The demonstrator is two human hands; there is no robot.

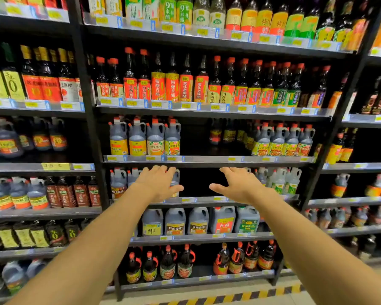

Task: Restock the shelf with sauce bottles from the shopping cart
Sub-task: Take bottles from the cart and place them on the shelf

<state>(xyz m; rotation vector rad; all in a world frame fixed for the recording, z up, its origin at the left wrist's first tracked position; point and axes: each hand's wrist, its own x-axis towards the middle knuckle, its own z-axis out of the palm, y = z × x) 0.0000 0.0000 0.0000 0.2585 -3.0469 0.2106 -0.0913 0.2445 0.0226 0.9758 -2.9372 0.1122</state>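
Both my arms reach forward to the middle shelf [207,199]. My left hand [158,183] is spread with straight fingers in front of a grey jug-shaped sauce bottle [176,181]; it hides most of the bottle and contact cannot be told. My right hand [238,184] is open, palm down, in front of a dark gap on the same shelf, holding nothing. More grey jug bottles [118,183] stand left of the gap and pale ones [284,181] right of it. The shopping cart is out of view.
Black shelving full of sauce and vinegar bottles fills the view. Another gap [196,139] shows on the shelf above, between two groups of jugs. Square jugs [198,221] line the shelf below. A yellow-black striped floor strip [240,297] runs along the shelf base.
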